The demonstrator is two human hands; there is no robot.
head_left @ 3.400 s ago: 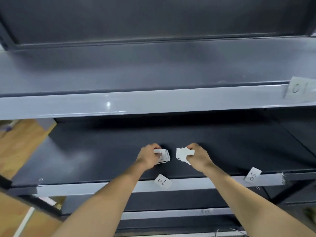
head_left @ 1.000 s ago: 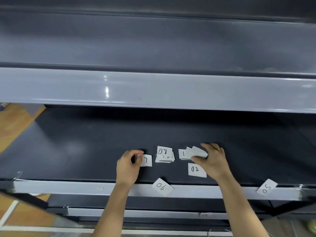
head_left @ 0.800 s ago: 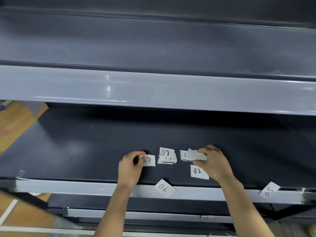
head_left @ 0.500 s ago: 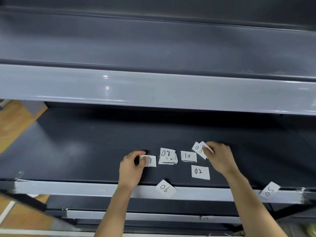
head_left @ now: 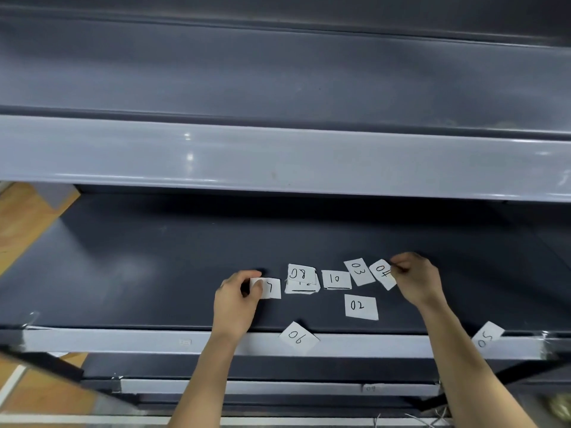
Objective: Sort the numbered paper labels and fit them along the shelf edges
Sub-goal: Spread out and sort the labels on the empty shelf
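Note:
Small white paper labels lie on the dark middle shelf [head_left: 129, 273]. My left hand [head_left: 236, 299] pinches the label ending in 7 [head_left: 272, 288] at its left edge. To its right sits a small stack topped by label 08 [head_left: 301, 274], then label 10 [head_left: 336, 279], label 03 [head_left: 359, 271] and label 02 [head_left: 361, 306] nearer me. My right hand [head_left: 415, 281] pinches label 04 [head_left: 383, 273] at its right side. Label 06 [head_left: 298, 337] and label 05 [head_left: 486, 336] sit on the grey front edge [head_left: 123, 341] of this shelf.
The pale grey edge of the upper shelf [head_left: 278, 159] juts out above the work area. A lower shelf edge [head_left: 247, 387] carries a small label 09 [head_left: 369, 388]. Wooden floor [head_left: 21, 223] shows at the left.
My right hand has spread its bunch of labels: 02, 10 and 03 now lie singly and it has drawn 04 out to the right. My left hand stays on the label ending in 7.

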